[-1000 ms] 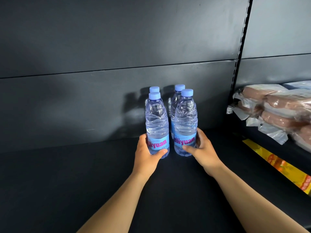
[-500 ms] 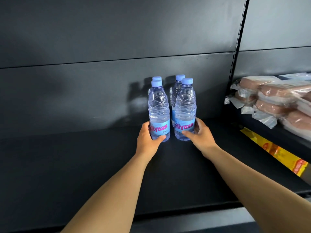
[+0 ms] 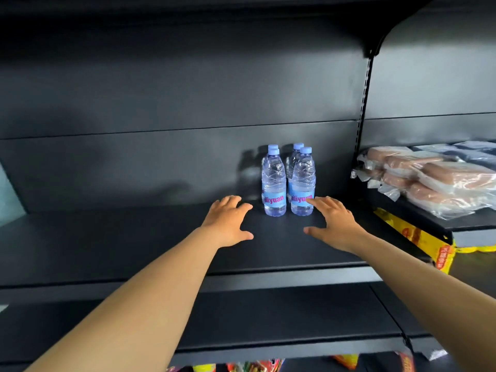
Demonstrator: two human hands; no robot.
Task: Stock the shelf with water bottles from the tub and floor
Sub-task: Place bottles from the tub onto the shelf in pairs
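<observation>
Four water bottles upright on the dark shelf, grouped two by two toward the back edge, right of centre, close against the back panel; blue caps, clear ribbed bodies, blue labels with pink lettering facing the front edge. Front pair just beside each other, rear pair mostly hidden behind them.

Left hand above the shelf to the left of the front left bottle, fingers spread and loosely extended, thumb out to the right, gripping nothing, apart from the bottle. Right hand to the right of the group, fingers straightened and spread, thumb pointing left, holding nothing; index fingertip overlapping the label of the front right bottle, actual contact impossible to tell. Both forearms bare, reaching in over the front edge.

On the neighbouring shelf bay to the right, past the slotted upright, stacked sausage packs in clear wrap. Yellow and red packaging below that bay's front edge. Second dark shelf underneath, closer to the camera
</observation>
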